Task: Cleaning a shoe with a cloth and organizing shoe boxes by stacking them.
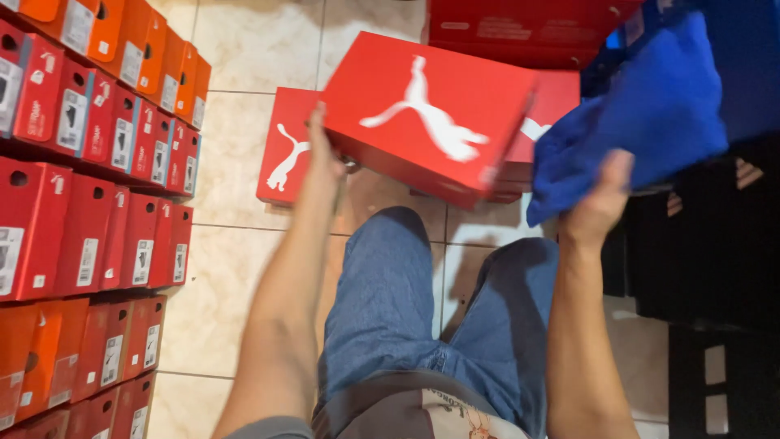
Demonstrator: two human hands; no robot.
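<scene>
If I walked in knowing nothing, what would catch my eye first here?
Most striking is the large red cardboard shoebox with a white leaping-animal emblem, held up at centre over the tiled floor by the left hand. The right hand grips a bright blue cloth at the right. Along the left edge, shelves of red and orange boxes stand in rows.

Your left hand (323, 154) grips a red shoe box (426, 114) with a white leaping-animal emblem on its lid. Your right hand (600, 203) holds a solid blue cloth (642, 122). The flat box (286, 146) beneath is red with the same white emblem. The shelf boxes (89, 162) are red and orange with white labels. The floor tiles (244, 162) are cream. Your jeans (390, 301) are blue.
</scene>
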